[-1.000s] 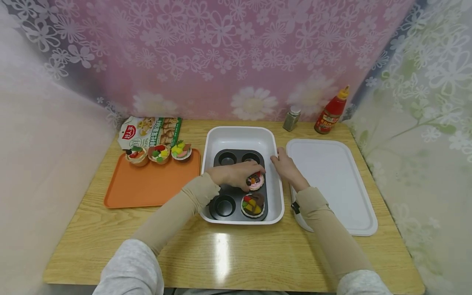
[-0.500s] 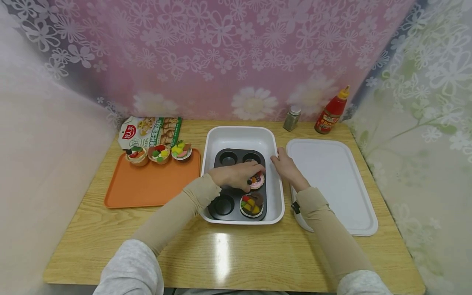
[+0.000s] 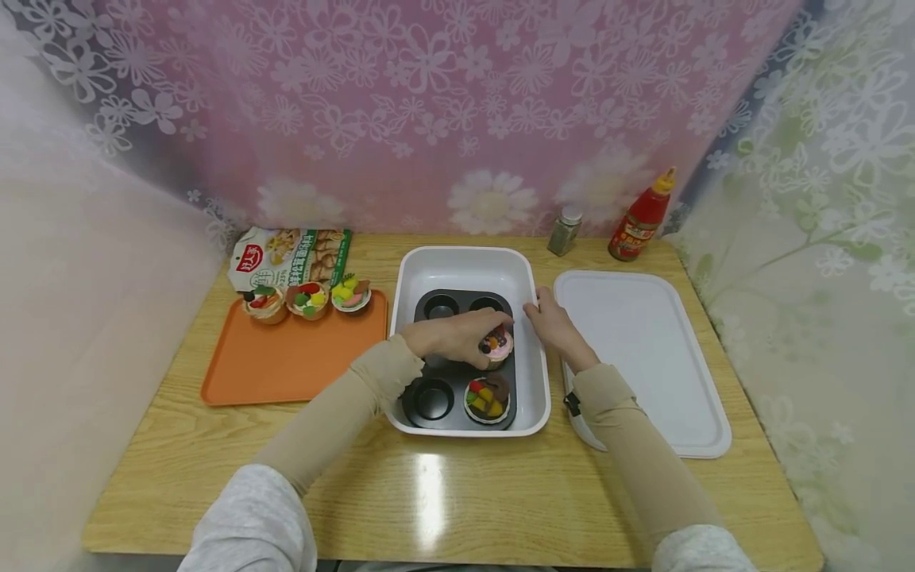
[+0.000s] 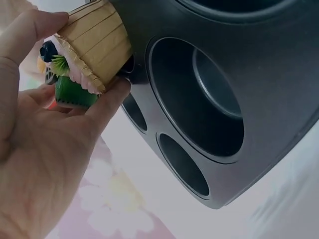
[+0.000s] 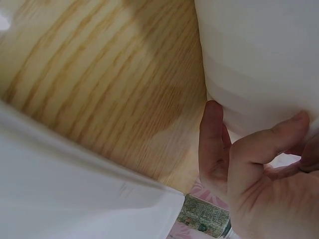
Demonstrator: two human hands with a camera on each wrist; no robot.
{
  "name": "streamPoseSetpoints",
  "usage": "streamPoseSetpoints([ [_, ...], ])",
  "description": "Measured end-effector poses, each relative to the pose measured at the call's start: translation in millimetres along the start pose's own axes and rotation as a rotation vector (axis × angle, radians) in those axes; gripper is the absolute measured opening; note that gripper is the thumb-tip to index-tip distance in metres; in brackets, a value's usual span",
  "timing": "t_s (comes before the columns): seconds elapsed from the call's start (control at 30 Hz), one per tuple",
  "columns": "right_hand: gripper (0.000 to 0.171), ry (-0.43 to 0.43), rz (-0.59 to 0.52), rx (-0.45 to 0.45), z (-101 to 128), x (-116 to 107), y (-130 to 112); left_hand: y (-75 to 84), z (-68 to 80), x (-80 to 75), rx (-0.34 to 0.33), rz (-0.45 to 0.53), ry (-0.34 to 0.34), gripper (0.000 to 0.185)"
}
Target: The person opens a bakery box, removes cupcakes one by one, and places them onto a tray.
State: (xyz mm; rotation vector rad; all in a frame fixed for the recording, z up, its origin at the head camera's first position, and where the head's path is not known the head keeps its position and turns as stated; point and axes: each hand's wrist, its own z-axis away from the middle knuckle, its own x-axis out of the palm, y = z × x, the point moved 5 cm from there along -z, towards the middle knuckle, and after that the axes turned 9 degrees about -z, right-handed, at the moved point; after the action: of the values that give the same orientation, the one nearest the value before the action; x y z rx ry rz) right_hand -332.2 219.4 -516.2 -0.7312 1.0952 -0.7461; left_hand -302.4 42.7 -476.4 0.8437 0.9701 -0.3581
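Observation:
My left hand (image 3: 457,335) pinches a toy cupcake (image 3: 499,345) with pink icing, berries and a gold wrapper (image 4: 97,42). In the left wrist view it is tilted on its side above the dark muffin pan (image 4: 279,64), clear of the cups. The pan lies inside a deep white tub (image 3: 538,397). Another cupcake (image 3: 488,400), topped with chocolate and fruit pieces, sits in the pan's near right cup. At the tub's right side my right hand (image 3: 561,330) holds the rim, its fingers (image 5: 213,124) bent against the outer wall.
An orange tray (image 3: 286,365) at left carries three more toy cupcakes (image 3: 309,299) along its back edge, before a food packet (image 3: 289,256). On the right lies a white lid-like tray (image 3: 650,365). A spice jar (image 3: 565,232) and a red sauce bottle (image 3: 641,222) stand behind.
The pink cupcake has come up slightly out of its cup in my left hand, and its wrapper now shows. The muffin pan has shifted a little. My right hand has stayed at the rim.

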Motion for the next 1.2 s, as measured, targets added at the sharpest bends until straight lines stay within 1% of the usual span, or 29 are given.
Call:
streamPoseSetpoints([
  [0.1,0.051,-0.001,0.007,0.001,0,0,0,0.7,2.9,-1.7,0.005,0.001,0.008,0.080],
  [0.3,0.052,-0.007,-0.005,0.004,0,1,0,4.6,9.5,-10.4,0.008,-0.021,0.052,0.075],
  [0.4,0.051,-0.010,-0.003,0.000,-1,1,0,5.0,13.0,-18.0,0.014,-0.030,0.096,0.076],
  [0.53,0.050,-0.002,0.000,-0.005,-1,1,0,-2.2,21.9,-30.3,-0.005,-0.041,0.173,0.077],
  [0.6,0.050,-0.001,-0.008,0.001,-1,1,1,-8.3,28.7,-36.5,-0.019,-0.041,0.206,0.078],
  [0.7,0.051,-0.002,-0.016,0.014,-1,0,1,-17.4,42.7,-46.7,-0.039,-0.029,0.250,0.080],
  [0.93,0.051,-0.006,-0.015,0.011,-2,0,2,-40.5,79.2,-63.5,-0.078,0.061,0.339,0.082],
  [1.07,0.051,-0.005,-0.013,0.007,-2,1,2,-52.1,96.6,-67.8,-0.100,0.102,0.374,0.082],
  [1.2,0.050,-0.006,-0.018,0.007,-2,1,3,-65.8,110.6,-66.5,-0.137,0.127,0.390,0.083],
])
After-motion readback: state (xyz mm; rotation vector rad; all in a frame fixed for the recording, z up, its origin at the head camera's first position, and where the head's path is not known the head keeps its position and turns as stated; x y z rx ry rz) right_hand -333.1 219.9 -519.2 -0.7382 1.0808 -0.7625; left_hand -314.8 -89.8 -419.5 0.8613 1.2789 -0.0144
